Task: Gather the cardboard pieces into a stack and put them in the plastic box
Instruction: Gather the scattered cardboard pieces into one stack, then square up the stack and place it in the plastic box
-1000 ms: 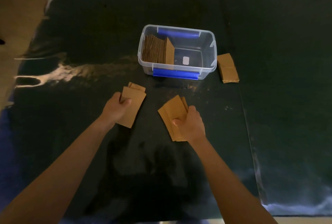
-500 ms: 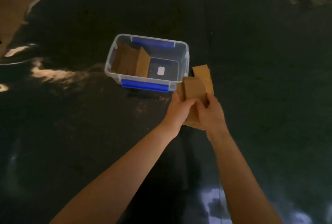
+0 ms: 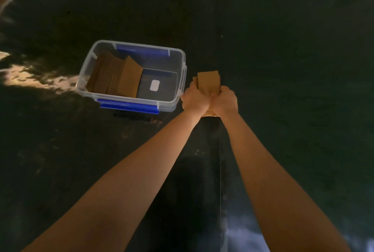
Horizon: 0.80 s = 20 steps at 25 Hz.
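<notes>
Both hands have pushed forward, left hand (image 3: pixel 193 98) and right hand (image 3: pixel 226 100) grasping the cardboard stack (image 3: pixel 208 82) beside the plastic box (image 3: pixel 183 63).

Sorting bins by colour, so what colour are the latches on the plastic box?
Blue latches on a clear plastic box, seen in the head view.

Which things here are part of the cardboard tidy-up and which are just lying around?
Part of the job:
- cardboard stack held between left hand and right hand
- plastic box
- cardboard already in the box

Just lying about:
- dark table cover
- white label on the box floor
</notes>
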### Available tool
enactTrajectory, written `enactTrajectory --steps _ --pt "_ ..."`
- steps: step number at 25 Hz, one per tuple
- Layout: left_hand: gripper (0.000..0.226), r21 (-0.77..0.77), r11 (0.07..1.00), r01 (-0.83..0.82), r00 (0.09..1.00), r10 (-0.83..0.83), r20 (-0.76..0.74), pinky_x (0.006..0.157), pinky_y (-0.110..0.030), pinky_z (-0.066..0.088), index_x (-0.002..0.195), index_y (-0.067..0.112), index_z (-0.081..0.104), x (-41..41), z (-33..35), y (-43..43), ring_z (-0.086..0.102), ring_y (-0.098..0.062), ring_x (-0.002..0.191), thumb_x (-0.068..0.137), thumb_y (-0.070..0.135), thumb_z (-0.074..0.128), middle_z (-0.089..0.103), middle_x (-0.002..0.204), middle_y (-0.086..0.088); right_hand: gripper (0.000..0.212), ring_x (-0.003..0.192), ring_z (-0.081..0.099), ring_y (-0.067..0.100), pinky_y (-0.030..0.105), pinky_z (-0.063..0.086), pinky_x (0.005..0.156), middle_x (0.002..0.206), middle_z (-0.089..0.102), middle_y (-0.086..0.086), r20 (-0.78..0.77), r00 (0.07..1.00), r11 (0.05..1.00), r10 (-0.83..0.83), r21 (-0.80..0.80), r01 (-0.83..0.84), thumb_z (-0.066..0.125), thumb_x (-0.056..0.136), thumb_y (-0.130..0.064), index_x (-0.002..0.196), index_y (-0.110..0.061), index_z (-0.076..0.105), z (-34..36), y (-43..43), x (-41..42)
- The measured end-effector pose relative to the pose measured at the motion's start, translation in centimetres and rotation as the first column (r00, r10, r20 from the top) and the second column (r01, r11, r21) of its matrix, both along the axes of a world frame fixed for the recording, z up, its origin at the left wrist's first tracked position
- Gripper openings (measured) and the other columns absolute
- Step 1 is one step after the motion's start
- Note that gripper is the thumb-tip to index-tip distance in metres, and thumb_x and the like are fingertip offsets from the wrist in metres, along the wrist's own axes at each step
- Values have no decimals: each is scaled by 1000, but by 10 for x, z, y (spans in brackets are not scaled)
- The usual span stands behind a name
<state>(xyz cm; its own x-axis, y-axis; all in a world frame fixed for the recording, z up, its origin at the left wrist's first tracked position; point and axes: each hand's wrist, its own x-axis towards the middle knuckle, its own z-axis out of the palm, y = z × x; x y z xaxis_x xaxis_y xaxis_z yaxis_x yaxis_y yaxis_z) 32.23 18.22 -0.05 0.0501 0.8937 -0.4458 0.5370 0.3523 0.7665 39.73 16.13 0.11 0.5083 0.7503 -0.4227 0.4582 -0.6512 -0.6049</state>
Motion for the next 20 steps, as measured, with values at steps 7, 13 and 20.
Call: enactTrajectory --steps 7,13,20 --pt "48 -160 985 -57 991 75 107 80 -37 42 121 15 43 0 -5 -7 51 -26 104 78 21 62 51 111 -6 41 105 59 26 32 49 79 118 61 10 -233 970 997 -63 35 73 50 88 -26 127 -11 52 -5 -24 3" --pt "50 191 874 447 883 -396 -252 98 -44 40 127 25 39 -75 21 -85 56 -19 106 80 28 56 61 113 -1 73 123 49 17 35 43 101 141 46 3 -274 961 989 23 150 19 69 79 -22 141 -16 32 14 -113 -23" --pt "72 271 683 678 615 -325 -719 98 -39 22 140 30 23 -197 44 -99 41 -20 118 78 18 57 52 130 -1 84 128 37 -1 21 30 106 147 35 -11 -430 774 879 465 326 -347 65 82 -13 147 -30 14 10 -113 -109"
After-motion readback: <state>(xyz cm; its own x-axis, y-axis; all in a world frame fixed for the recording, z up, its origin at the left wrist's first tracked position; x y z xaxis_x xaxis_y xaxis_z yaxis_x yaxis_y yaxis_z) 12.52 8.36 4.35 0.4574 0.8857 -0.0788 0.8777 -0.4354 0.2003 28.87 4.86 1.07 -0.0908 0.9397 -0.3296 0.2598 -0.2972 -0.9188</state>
